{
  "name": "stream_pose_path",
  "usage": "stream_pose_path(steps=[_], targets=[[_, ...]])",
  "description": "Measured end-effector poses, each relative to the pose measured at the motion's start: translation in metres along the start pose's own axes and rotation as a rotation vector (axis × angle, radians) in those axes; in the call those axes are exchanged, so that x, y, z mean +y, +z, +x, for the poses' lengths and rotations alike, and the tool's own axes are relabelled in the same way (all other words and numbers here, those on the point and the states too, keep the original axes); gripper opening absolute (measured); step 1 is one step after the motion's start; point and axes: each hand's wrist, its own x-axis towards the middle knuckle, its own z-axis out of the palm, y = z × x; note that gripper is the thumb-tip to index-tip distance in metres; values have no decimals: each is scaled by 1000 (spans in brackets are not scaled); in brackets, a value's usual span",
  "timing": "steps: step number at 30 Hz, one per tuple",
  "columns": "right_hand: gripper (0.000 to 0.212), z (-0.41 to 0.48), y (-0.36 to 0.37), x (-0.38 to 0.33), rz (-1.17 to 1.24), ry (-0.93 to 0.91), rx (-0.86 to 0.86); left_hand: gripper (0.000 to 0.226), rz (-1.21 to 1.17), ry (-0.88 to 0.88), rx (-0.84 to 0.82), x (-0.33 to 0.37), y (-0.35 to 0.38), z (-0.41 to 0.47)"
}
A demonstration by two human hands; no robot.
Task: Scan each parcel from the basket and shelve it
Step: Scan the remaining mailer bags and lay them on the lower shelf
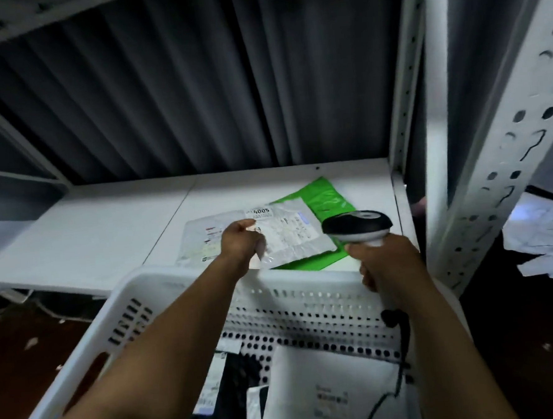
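Arms both reach forward over the far rim of the basket [176, 280] toward the shelf [92, 230]. The left hand [241, 240] is seen from the back, wrist pretty straight, with its fingers curled down on the near part of a pale crinkly parcel [289, 234] and the thumb laid on top, so it's a pinch-type hold. The parcel is out on the shelf just past the basket rim. Most of it sticks out beyond and to the right of the fingers, and there's a label reading 4005 right above the knuckles. Its near corner by the fingertips looks a bit raised, but I honestly can't tell if the rest lies flat or is lifted.

The parcel's right side overlaps a green bag [323, 200] lying flat on the shelf, tilted at an angle.

The right hand [385, 261] is wrapped tight round the handle of the scanner [357, 225], fist-style with the fingers closed on it. The scanner's black-topped head sits above the hand, just beside the parcel's right edge and over the green bag. A dark cable [403, 347] hangs from under that hand into the basket.

Down in the basket there's a white mailer [328, 390] plus some darker packets next to it, too murky to make out. A white perforated post [490, 131] stands to the right of the shelf.
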Motion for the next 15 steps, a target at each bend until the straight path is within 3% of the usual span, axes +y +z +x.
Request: stream_pose_path(steps=[10, 15], targets=[[18, 14, 2, 8, -124, 51, -113, 54, 435, 32, -166, -23, 35, 54], [18, -6, 5, -1, -216, 15, -164, 42, 427, 174, -83, -13, 11, 15]])
